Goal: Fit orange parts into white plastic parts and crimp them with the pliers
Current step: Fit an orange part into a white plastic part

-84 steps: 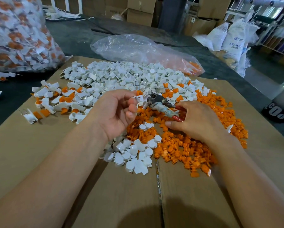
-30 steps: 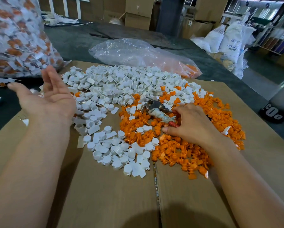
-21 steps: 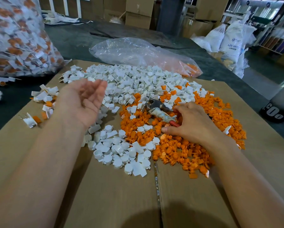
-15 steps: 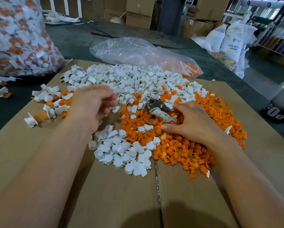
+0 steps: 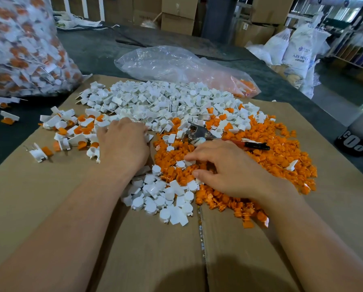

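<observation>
A heap of white plastic parts (image 5: 165, 102) covers the far side of the cardboard sheet (image 5: 50, 207), and a heap of orange parts (image 5: 271, 157) lies to its right. My left hand (image 5: 123, 144) rests palm down on the near edge of the white heap, fingertips among the parts. My right hand (image 5: 224, 165) lies palm down on the orange parts, fingers spread, its index tip touching small pieces. The pliers (image 5: 199, 133) lie loose on the pile just beyond my right hand, with their black and red handles pointing right.
Joined white-and-orange pieces (image 5: 71, 131) lie scattered at the left. A big clear bag of such pieces (image 5: 24, 49) stands at the far left. A crumpled clear plastic bag (image 5: 176, 66) lies behind the heaps. A black object (image 5: 353, 142) sits at the right edge.
My left hand dropped a crimped piece off to the left and came back onto the white heap. My right hand let go of the pliers and moved down onto the orange parts.
</observation>
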A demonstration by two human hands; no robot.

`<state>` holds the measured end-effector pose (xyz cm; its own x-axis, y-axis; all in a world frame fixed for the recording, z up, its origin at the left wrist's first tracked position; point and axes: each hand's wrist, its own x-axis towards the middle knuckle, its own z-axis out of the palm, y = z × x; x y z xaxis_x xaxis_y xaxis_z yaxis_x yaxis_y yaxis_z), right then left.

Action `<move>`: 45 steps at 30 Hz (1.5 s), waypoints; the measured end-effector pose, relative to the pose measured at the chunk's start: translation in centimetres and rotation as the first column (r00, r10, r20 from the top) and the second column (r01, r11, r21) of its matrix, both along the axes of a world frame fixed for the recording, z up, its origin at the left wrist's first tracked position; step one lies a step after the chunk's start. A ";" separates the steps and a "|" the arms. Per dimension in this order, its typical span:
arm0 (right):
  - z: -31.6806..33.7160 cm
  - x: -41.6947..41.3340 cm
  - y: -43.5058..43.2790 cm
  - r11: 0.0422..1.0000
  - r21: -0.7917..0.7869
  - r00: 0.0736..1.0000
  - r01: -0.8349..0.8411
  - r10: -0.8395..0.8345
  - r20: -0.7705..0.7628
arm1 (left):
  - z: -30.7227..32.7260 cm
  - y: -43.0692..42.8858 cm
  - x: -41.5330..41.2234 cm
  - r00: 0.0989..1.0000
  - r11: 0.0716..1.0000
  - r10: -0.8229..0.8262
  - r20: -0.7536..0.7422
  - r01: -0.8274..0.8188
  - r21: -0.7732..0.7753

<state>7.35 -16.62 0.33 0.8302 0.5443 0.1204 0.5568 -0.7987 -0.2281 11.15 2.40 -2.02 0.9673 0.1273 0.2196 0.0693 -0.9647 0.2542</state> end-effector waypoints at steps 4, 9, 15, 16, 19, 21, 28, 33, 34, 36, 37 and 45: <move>-0.1 0.0 0.1 1.000 -0.024 1.000 0.008 -0.008 -0.020 | 0.0 0.0 0.1 1.000 0.999 0.001 -0.019 -0.002 -0.037; -0.1 0.0 0.1 1.000 -0.005 1.000 0.018 -0.018 -0.018 | 0.1 -0.1 -0.1 1.000 0.995 -0.023 0.022 0.025 -0.094; -0.2 0.0 0.2 0.999 0.024 1.000 0.021 -0.021 -0.021 | 0.2 -0.1 -0.1 0.996 0.986 -0.055 0.064 0.064 -0.156; -0.2 0.0 0.2 1.000 0.010 1.000 0.019 -0.018 -0.018 | 0.2 -0.1 -0.1 0.994 0.977 -0.058 0.096 0.077 -0.199; -0.2 -0.1 0.1 0.999 -0.035 1.000 -0.005 0.005 -0.012 | 0.7 -0.1 -0.4 0.969 0.905 -0.086 0.233 0.174 -0.389; -0.2 -0.1 0.3 1.000 -0.023 1.000 -0.018 0.017 -0.018 | 1.1 -0.3 -0.9 0.962 0.838 -0.116 0.248 0.229 -0.495; 0.0 -0.3 0.6 0.999 0.048 1.000 -0.015 0.016 -0.019 | 2.0 -1.1 -1.8 0.956 0.598 -0.188 0.226 0.294 -0.746; 0.2 -0.3 0.6 0.997 0.079 1.000 -0.001 0.003 -0.015 | 1.9 -1.5 -2.1 0.941 0.512 -0.282 0.188 0.313 -0.800; 0.1 -0.3 0.6 0.999 0.053 1.000 -0.008 0.009 -0.026 | 1.8 -1.5 -2.0 0.940 0.513 -0.285 0.189 0.316 -0.798; -0.1 -0.3 0.7 1.000 0.025 0.999 -0.009 0.010 -0.041 | 1.7 -1.6 -2.0 0.938 0.519 -0.289 0.192 0.322 -0.792; -0.1 -0.3 0.8 1.000 0.029 0.999 -0.008 0.009 -0.041 | 1.7 -1.6 -2.0 0.937 0.517 -0.291 0.192 0.323 -0.792; -0.2 -0.3 0.8 0.996 0.090 1.000 -0.024 0.024 -0.005 | 1.7 -1.8 -2.1 0.934 0.429 -0.324 0.153 0.288 -0.856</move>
<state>7.10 -15.83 0.10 0.8178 0.5513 0.1651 0.5741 -0.7612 -0.3018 9.02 0.62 -0.31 0.9864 -0.0732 0.1469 -0.1597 -0.2216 0.9620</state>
